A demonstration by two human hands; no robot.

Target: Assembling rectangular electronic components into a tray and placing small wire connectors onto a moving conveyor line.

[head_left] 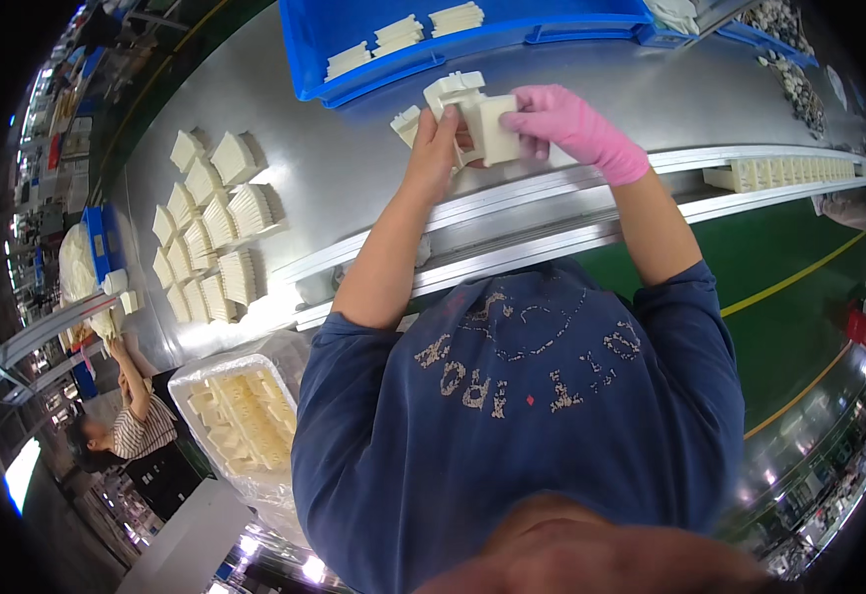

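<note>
Well, both hands' fingers pinch cream parts over a metal bench beside green flooring

A steel tabletop offers open room left of the bare left hand, as far as the rows of cream pieces. Right of the pink-gloved right hand, another bare stretch runs toward scattered small parts. Ahead, the raised wall of a blue tray blocks low passage; nearer the body, metal rails cross beneath the forearms.
</note>
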